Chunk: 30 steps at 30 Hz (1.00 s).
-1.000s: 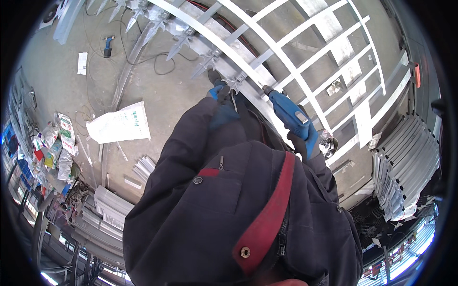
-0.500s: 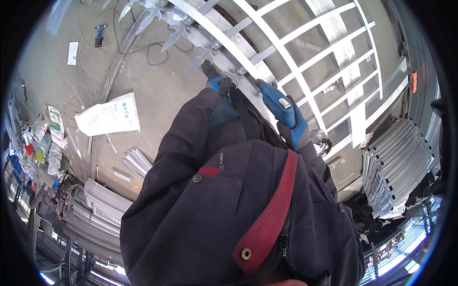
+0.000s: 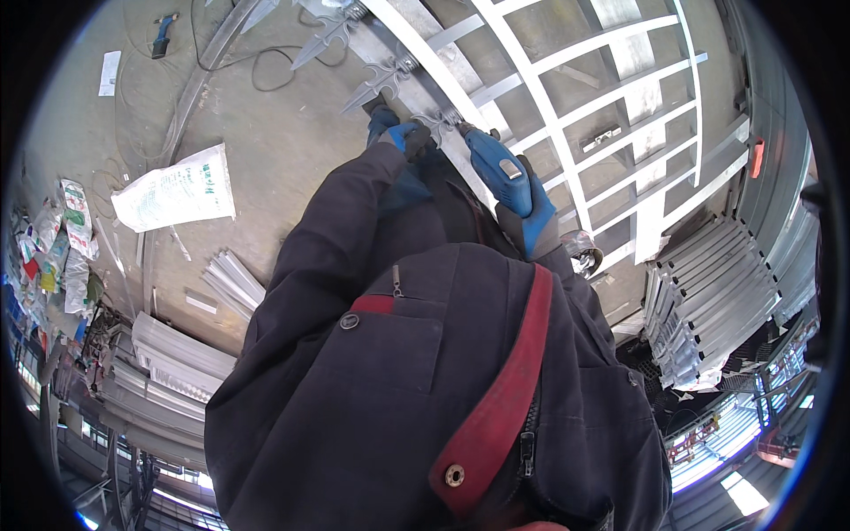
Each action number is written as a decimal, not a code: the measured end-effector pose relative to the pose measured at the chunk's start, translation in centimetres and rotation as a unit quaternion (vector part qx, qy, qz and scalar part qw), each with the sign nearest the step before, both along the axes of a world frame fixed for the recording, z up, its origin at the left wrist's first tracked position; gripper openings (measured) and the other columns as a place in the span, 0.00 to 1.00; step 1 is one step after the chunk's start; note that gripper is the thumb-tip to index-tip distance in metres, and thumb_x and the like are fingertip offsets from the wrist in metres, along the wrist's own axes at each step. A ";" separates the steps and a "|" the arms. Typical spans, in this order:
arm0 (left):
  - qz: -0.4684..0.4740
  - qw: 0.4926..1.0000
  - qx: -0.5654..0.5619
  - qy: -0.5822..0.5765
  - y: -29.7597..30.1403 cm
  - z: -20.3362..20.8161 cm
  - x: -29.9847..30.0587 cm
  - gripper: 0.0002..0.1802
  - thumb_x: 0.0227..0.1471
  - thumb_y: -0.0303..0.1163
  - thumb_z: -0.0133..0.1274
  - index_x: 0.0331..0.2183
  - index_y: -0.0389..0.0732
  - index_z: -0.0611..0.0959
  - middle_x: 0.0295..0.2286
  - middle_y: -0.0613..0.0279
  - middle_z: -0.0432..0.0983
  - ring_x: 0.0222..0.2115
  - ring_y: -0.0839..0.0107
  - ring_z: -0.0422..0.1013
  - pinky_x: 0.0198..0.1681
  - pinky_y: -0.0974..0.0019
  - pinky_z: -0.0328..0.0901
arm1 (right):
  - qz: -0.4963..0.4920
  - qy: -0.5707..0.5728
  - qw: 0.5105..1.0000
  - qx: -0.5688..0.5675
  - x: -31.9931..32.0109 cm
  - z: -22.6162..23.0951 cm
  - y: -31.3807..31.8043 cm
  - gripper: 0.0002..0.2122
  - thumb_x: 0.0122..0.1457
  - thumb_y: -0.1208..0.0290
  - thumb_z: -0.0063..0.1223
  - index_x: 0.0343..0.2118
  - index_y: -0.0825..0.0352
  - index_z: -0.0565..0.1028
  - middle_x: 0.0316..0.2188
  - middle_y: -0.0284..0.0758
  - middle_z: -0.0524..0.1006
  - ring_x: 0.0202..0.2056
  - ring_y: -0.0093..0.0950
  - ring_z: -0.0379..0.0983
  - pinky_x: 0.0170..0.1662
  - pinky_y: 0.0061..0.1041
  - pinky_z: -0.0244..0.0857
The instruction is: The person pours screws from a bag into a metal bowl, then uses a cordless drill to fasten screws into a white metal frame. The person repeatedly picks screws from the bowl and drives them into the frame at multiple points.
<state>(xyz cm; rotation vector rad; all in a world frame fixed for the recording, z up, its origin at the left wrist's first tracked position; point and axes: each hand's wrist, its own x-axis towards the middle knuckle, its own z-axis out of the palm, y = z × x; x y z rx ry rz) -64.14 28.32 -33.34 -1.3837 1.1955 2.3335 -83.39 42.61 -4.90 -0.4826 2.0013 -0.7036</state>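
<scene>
One dark work jacket with a red front strip (image 3: 496, 398) fills the near middle. At near left lies a stack of long pale metal lengths (image 3: 181, 354), and at near right one stack of ribbed grey metal profiles (image 3: 713, 296); the pieces in each are too crowded to count. A heap of mixed coloured plastic bags (image 3: 75, 239) sits at far left, its number unclear.

Two gloved hands, blue and dark, work beyond the jacket. The right hand (image 3: 534, 217) is closed around one blue power drill (image 3: 498, 166), whose nose points far and left. The left hand (image 3: 409, 139) has its fingers curled, just beside the nearest grey metal spear-shaped finial (image 3: 434, 124); I cannot tell whether it grips it. The drill's nose is close to this finial's base; contact is unclear.

Four such finials show, in a row running far left along one white metal frame (image 3: 551, 113) with three long curved bars and several crossing ones. On the floor to the left lie one white printed sack (image 3: 174, 189), then, farther off, one white paper sheet (image 3: 109, 73) and one blue-and-black hand tool (image 3: 162, 37).
</scene>
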 end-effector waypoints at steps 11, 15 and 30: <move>-0.054 0.997 -0.049 0.000 -0.6 1.6 -0.1 0.21 0.60 0.52 0.56 0.34 0.42 0.86 0.23 0.66 0.77 0.21 0.75 0.70 0.25 0.69 0.65 | 0.042 0.007 0.998 0.052 1.2 -0.2 -0.8 0.45 0.51 0.60 0.68 0.70 0.65 0.56 0.51 0.52 0.78 0.52 0.41 0.79 0.52 0.35 0.73; -0.076 0.996 -0.042 -0.014 -1.5 3.7 -0.4 0.21 0.61 0.53 0.55 0.35 0.44 0.86 0.25 0.66 0.79 0.26 0.74 0.73 0.32 0.68 0.67 | 0.019 -0.031 0.998 0.047 1.7 -1.0 -0.8 0.48 0.51 0.55 0.69 0.71 0.65 0.54 0.53 0.52 0.77 0.53 0.42 0.78 0.53 0.35 0.72; -0.058 0.995 -0.054 0.060 -0.2 0.0 0.6 0.21 0.60 0.52 0.55 0.39 0.44 0.86 0.32 0.65 0.81 0.34 0.73 0.76 0.41 0.65 0.69 | 0.069 -0.042 0.989 0.121 0.4 -1.6 -1.8 0.48 0.51 0.57 0.68 0.72 0.61 0.52 0.58 0.49 0.74 0.57 0.44 0.74 0.56 0.37 0.70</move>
